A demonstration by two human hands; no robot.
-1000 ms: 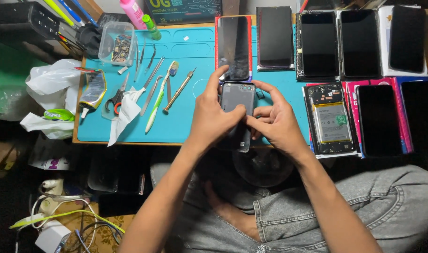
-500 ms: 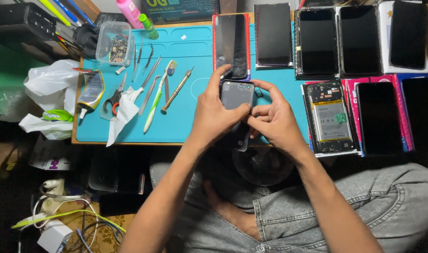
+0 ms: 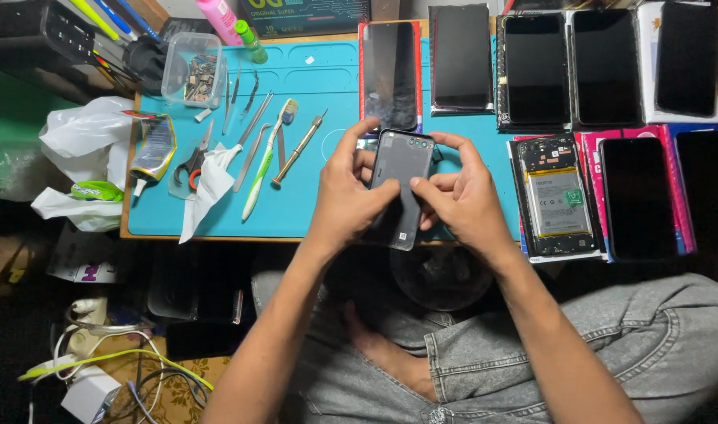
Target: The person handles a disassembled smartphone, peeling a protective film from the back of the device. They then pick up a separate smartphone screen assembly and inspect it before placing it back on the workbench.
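Two hands hold one dark grey phone (image 3: pixel 402 187) back-side up, over the near edge of the blue mat (image 3: pixel 312 200). The left hand (image 3: pixel 349 196) grips the phone's left edge, thumb and fingers clamped on it; the right hand (image 3: pixel 461 196) grips the right edge, forefinger curled over the far corner by the camera strip, thumb pressed on the back cover. Phone is tilted slightly, its near end hanging past the mat edge above the lap in grey jeans (image 3: pixel 531 345).

Left part of the mat — a toothbrush (image 3: pixel 266 157) with green handle, a screwdriver (image 3: pixel 297 148), tweezers (image 3: pixel 253 119), scissors (image 3: pixel 194 161) partly under a white tissue (image 3: pixel 210 188). A clear plastic box (image 3: pixel 191 71) of small parts sits at the far left corner; a white plastic bag (image 3: pixel 84 161) lies just off the mat's left edge.

Far side, just beyond the hands — a phone with red rim (image 3: pixel 390 74), screen up. To the right, a row of dark screens (image 3: pixel 571 67), and nearer, an opened phone (image 3: pixel 557 196) with its battery showing, just beside the right wrist.
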